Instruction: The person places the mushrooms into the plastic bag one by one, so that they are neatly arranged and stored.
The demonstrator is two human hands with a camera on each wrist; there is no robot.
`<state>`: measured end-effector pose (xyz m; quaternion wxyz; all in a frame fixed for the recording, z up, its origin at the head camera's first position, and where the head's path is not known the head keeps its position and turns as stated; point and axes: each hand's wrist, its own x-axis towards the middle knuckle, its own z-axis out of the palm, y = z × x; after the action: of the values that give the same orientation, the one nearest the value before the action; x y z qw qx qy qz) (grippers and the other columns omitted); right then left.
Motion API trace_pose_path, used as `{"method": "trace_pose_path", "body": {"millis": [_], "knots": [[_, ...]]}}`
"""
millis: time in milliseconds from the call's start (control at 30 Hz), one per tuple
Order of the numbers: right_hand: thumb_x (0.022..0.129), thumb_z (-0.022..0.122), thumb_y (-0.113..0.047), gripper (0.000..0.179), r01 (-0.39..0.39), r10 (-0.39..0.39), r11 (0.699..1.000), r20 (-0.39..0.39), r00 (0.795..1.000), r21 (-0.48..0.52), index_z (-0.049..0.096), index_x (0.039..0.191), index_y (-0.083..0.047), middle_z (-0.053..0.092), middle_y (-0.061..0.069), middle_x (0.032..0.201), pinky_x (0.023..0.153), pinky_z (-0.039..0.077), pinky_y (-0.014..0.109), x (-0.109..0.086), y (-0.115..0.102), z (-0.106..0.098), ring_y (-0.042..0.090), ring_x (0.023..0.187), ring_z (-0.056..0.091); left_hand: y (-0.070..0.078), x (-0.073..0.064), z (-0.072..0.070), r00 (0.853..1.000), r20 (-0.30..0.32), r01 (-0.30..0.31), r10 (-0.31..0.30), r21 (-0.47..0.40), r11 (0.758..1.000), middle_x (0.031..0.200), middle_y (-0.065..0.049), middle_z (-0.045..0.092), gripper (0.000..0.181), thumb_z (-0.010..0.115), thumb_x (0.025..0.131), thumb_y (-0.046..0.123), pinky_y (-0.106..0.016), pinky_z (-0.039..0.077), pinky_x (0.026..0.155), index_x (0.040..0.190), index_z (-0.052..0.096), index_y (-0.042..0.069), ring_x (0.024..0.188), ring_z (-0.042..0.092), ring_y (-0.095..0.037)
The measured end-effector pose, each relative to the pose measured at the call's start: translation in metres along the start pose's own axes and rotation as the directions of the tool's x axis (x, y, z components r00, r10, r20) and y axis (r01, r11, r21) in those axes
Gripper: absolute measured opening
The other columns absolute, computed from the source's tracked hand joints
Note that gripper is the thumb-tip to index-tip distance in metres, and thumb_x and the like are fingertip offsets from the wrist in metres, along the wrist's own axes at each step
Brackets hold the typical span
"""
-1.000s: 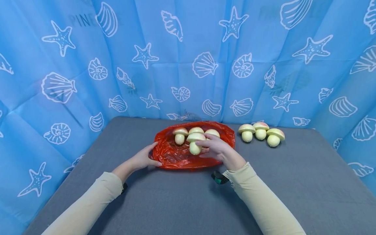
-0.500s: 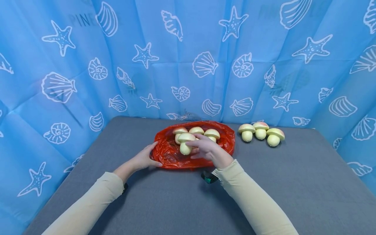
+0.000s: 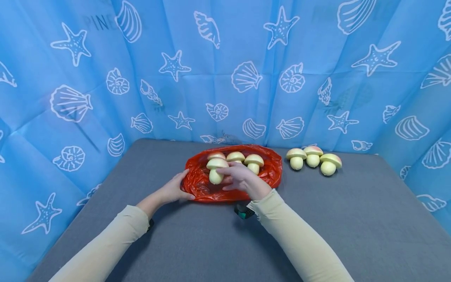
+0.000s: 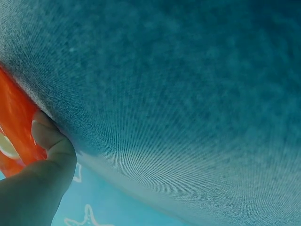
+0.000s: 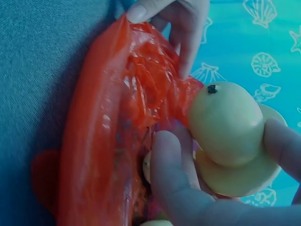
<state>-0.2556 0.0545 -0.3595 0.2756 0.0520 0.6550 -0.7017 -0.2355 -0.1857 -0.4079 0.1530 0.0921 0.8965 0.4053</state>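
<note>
In the head view my left hand holds the left end of a red plastic bag that lies with its mouth spread wide. Its thumb presses on the red film in the left wrist view. My right hand grips a mushroom with a pale, rounded cap and bulbous stem, held over the bag's mouth. In the right wrist view this mushroom shows a dark spot on its stem end. Three similar mushrooms sit inside the bag towards its back, partly hidden by my right hand and the held one.
Three more mushrooms with pinkish caps stand on the grey table, right of the bag. A blue curtain with white shells and starfish hangs behind and around the table.
My right hand has carried the mushroom leftwards over the bag, in front of the back-left mushroom. The left hand has stayed on the bag's end.
</note>
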Motion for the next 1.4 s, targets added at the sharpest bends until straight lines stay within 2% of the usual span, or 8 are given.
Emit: {"method": "trace_pose_path", "body": {"millis": [200, 400, 500, 700, 900, 1067, 1233, 1400], "knots": [[0.098, 0.056, -0.011, 0.060, -0.024, 0.024, 1.000, -0.001, 1.000, 0.011, 0.027, 0.149, -0.003, 0.054, 0.019, 0.122, 0.100, 0.041, 0.055, 0.005, 0.005, 0.009, 0.035, 0.106, 0.055, -0.002, 0.001, 0.001, 1.000, 0.001, 0.007, -0.006, -0.009, 1.000, 0.156, -0.029, 0.011, 0.104, 0.080, 0.081, 0.021, -0.061, 0.018, 0.110, 0.155, 0.009, 0.002, 0.142, 0.013, -0.047], [0.097, 0.057, -0.009, 0.062, -0.048, 0.048, 0.998, -0.003, 0.999, 0.034, 0.025, 0.151, -0.005, 0.052, 0.023, 0.127, 0.098, 0.042, 0.053, 0.012, 0.012, 0.016, 0.036, 0.109, 0.055, -0.002, 0.001, 0.001, 1.000, -0.006, -0.002, 0.002, -0.009, 1.000, 0.156, -0.030, 0.011, 0.104, 0.080, 0.081, 0.019, -0.061, 0.018, 0.110, 0.155, 0.009, 0.001, 0.142, 0.013, -0.047], [0.097, 0.059, -0.011, 0.064, -0.070, 0.071, 0.997, -0.031, 0.997, 0.016, 0.026, 0.151, -0.003, 0.052, 0.023, 0.130, 0.096, 0.044, 0.052, 0.014, 0.016, 0.019, 0.037, 0.111, 0.056, -0.002, 0.001, 0.001, 1.000, 0.000, -0.012, 0.012, -0.006, 1.000, 0.156, -0.030, 0.010, 0.104, 0.080, 0.081, 0.019, -0.060, 0.018, 0.110, 0.155, 0.009, 0.000, 0.141, 0.012, -0.047], [0.096, 0.061, -0.013, 0.048, -0.071, 0.065, 0.995, -0.087, 0.994, -0.067, 0.043, 0.137, 0.003, 0.056, 0.020, 0.125, 0.088, 0.050, 0.047, 0.016, 0.023, 0.026, 0.034, 0.099, 0.061, -0.002, 0.001, 0.000, 0.999, 0.008, -0.032, 0.032, 0.010, 0.999, 0.155, -0.031, 0.011, 0.104, 0.079, 0.081, 0.019, -0.060, 0.018, 0.110, 0.154, 0.008, -0.001, 0.142, 0.013, -0.047], [0.095, 0.063, -0.013, 0.041, -0.092, 0.080, 0.992, -0.128, 0.988, -0.087, 0.050, 0.130, 0.004, 0.059, 0.017, 0.119, 0.085, 0.052, 0.044, 0.021, 0.025, 0.031, 0.030, 0.089, 0.063, 0.000, 0.000, -0.001, 1.000, 0.008, -0.027, 0.027, 0.011, 1.000, 0.155, -0.030, 0.012, 0.103, 0.079, 0.082, 0.019, -0.060, 0.019, 0.110, 0.154, 0.009, -0.001, 0.142, 0.013, -0.046], [0.096, 0.061, -0.011, 0.051, -0.079, 0.068, 0.991, -0.097, 0.993, -0.111, 0.040, 0.139, 0.005, 0.056, 0.021, 0.121, 0.089, 0.051, 0.045, 0.023, 0.025, 0.035, 0.033, 0.097, 0.062, 0.000, -0.001, 0.000, 1.000, 0.012, -0.021, 0.021, 0.012, 1.000, 0.156, -0.030, 0.010, 0.102, 0.078, 0.083, 0.020, -0.060, 0.018, 0.110, 0.155, 0.009, 0.000, 0.142, 0.013, -0.047], [0.095, 0.060, -0.007, 0.056, -0.075, 0.067, 0.990, -0.068, 0.995, -0.119, 0.033, 0.143, 0.004, 0.056, 0.021, 0.118, 0.090, 0.050, 0.045, 0.020, 0.025, 0.033, 0.035, 0.101, 0.060, -0.001, -0.001, -0.001, 1.000, 0.010, -0.024, 0.023, 0.014, 1.000, 0.156, -0.031, 0.010, 0.102, 0.078, 0.083, 0.021, -0.060, 0.018, 0.110, 0.155, 0.009, 0.000, 0.142, 0.013, -0.047], [0.095, 0.058, -0.003, 0.058, -0.064, 0.060, 0.993, -0.048, 0.997, -0.102, 0.030, 0.145, 0.004, 0.053, 0.023, 0.126, 0.091, 0.049, 0.046, 0.015, 0.024, 0.027, 0.037, 0.107, 0.059, -0.002, 0.000, -0.001, 1.000, 0.011, -0.025, 0.025, 0.011, 1.000, 0.156, -0.030, 0.010, 0.102, 0.078, 0.083, 0.020, -0.061, 0.018, 0.110, 0.155, 0.008, 0.000, 0.142, 0.012, -0.047]]}}
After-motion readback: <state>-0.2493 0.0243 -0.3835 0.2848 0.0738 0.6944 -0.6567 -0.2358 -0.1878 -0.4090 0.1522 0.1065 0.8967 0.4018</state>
